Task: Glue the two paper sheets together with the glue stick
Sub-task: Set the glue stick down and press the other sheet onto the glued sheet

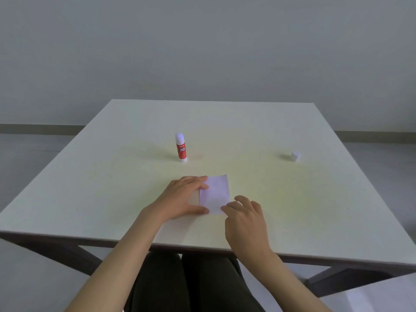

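On the paper [215, 193], flat hands [183, 197].

Only the glue stick [180, 147] and cap [295, 156] are standing on my surface [315, 199]; everywhere else is lying open.

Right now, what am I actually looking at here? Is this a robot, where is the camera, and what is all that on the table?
No robot here: these are a person's two bare hands, filmed by one wide-angle camera worn on the head, looking forward and down. The dark shapes at the bottom are the person's legs under the white table. The left hand lies flat on the paper sheets, pressing them down. The right hand touches the near right corner of the paper with its fingertips. Neither hand grips anything. Behind the paper, a red glue stick stands upright with its cap off. The small white cap sits apart, far to the right.
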### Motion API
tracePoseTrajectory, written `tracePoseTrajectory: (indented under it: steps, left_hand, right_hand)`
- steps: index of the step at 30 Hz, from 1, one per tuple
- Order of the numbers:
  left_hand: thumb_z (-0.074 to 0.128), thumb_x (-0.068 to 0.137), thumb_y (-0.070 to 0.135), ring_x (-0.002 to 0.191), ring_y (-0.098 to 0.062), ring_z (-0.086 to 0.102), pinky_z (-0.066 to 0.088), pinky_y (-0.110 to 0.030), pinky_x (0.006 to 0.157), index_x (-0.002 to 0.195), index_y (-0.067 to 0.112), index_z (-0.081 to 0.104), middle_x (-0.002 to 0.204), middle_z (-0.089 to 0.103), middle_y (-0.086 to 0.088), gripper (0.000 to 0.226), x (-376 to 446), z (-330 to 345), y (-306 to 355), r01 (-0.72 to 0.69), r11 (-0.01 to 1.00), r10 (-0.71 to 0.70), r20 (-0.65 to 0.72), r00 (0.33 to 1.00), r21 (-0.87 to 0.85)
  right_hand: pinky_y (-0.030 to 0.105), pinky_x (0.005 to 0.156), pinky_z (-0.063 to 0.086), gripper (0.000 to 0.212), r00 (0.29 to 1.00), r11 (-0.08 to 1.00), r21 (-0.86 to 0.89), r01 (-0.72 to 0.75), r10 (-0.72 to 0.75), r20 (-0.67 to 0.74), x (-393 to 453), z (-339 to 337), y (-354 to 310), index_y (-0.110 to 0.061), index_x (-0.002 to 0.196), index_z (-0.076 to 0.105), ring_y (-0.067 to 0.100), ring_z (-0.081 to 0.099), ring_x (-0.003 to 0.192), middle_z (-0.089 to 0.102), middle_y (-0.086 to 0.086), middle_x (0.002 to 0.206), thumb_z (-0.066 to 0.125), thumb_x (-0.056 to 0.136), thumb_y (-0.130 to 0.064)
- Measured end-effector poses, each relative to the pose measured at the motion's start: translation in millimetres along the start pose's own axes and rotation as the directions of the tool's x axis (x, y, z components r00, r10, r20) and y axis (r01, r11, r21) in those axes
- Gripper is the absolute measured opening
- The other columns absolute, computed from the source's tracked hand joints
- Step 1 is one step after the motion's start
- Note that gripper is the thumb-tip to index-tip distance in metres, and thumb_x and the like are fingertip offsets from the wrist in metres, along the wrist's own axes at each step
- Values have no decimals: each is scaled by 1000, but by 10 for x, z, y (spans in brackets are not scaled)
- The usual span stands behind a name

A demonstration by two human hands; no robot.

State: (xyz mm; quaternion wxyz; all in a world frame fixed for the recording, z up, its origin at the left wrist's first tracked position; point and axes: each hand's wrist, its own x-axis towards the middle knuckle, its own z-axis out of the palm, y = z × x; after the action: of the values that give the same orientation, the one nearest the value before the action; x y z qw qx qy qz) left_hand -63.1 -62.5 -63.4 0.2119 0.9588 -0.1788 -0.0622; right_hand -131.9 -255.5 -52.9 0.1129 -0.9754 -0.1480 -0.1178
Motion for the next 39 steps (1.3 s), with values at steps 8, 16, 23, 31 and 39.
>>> tracePoseTrajectory:
  steps: [8, 16, 23, 31, 39]
  left_hand:
    - [67, 72, 59, 147, -8, 5, 2, -37, 119, 131, 36, 46, 155, 22, 22, 67, 13, 50, -76, 17, 1000, -17, 23, 1000, -17]
    - [62, 74, 63, 147, -8, -5, -10, -44, 118, 136, 37, 39, 156, 15, 25, 71, -12, 80, -100, 21, 999, -20, 44, 999, -36]
    - [57, 65, 74, 147, -8, -3, -10, -47, 118, 140, 41, 30, 157, 19, 18, 86, -15, 69, -110, 38, 999, -38, 27, 999, -11]
    - [53, 66, 78, 148, -13, -2, -11, -50, 118, 143, 39, 26, 156, 20, 20, 90, 2, 72, -101, 20, 995, -20, 2, 1000, 93]
    - [52, 71, 75, 148, -14, -5, -13, -50, 117, 145, 35, 28, 156, 16, 24, 87, 2, 79, -118, -9, 995, 9, -4, 1000, 97]
  right_hand:
    - [35, 98, 34, 38, 994, 1000, -8, -17, 18, 107, 439, 222, 158, -11, 108, 68, 25, 43, 133, 70, 2, 115, 41, 83, 0]
    - [33, 101, 29, 43, 992, 1000, -7, 12, -11, 127, 785, 279, 217, -11, 120, 61, 22, 35, 138, 64, 2, 125, 36, 86, -2]
    - [34, 98, 37, 37, 987, 993, -110, 48, -31, 156, 564, 164, 196, -11, 111, 65, 26, 43, 132, 65, -2, 125, 44, 83, -2]
    - [27, 66, 53, 32, 988, 978, -142, 155, -152, 36, -5, 33, -9, -14, 58, 69, 26, 71, 86, 70, -4, 67, 41, 57, 2]
    - [26, 59, 50, 31, 988, 977, -162, 138, -124, 94, 231, 66, -39, -18, 65, 70, 22, 69, 86, 70, -7, 71, 46, 58, 0]
